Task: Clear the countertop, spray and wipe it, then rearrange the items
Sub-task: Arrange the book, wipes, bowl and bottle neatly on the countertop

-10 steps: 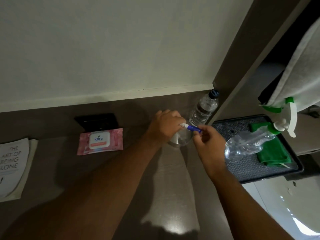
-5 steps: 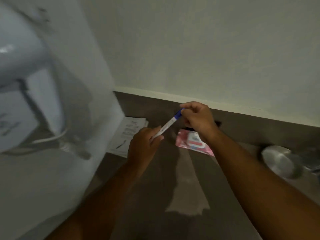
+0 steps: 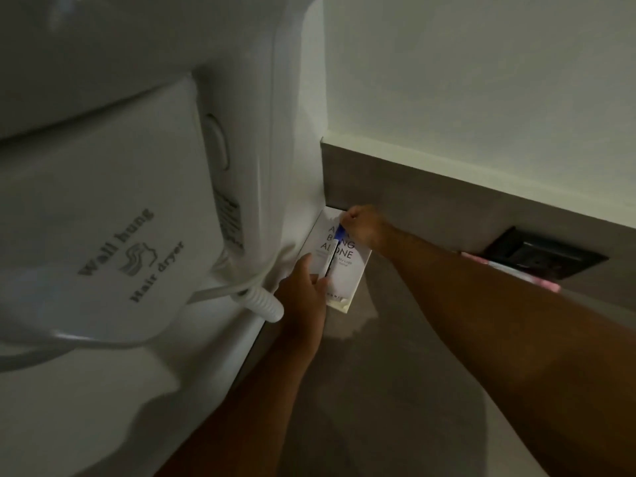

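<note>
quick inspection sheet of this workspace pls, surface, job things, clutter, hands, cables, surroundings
surface: dark grey countertop, dimly lit, with a pale glare patch near the book.
job's things: white book flat in the back left corner; pen with a blue end held over it; pink wipes pack mostly hidden behind the right forearm.
clutter: nothing seen.
hands: left hand holds the pen's lower end; right hand has its grip on the blue end.
cables: coiled white cord from the wall hung hair dryer.
surroundings: pale wall; black wall socket on the grey upstand.

Pink pack [image 3: 509,275] mostly hidden behind right forearm.
</note>
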